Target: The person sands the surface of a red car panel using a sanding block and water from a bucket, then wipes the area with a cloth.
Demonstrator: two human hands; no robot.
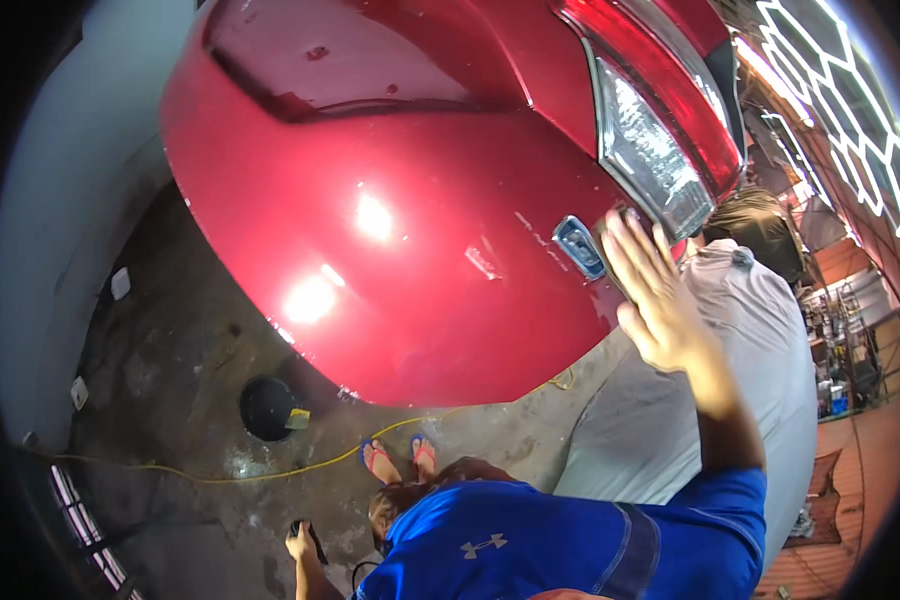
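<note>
A glossy red car body (450, 260) fills the upper middle, with a clear and red tail light (645, 140). My right hand (660, 305) lies flat near the corner below the light, fingers stretched and thumb apart. A dark edge shows beneath these fingers; I cannot tell what it belongs to. Just left of them is a small blue and chrome badge (579, 247). Down at the lower left, my left hand (303, 541) is closed around a black object (316, 540) whose kind I cannot make out. Pale scuffs (484, 262) mark the red paint.
A black bucket (266, 408) with a yellow piece (298, 419) at its rim stands on the wet concrete floor. A yellow hose or cord (300, 469) runs past my sandalled feet (400, 460). A grey cover (700, 420) drapes a large shape at right. Cluttered shelves (840, 340) stand beyond.
</note>
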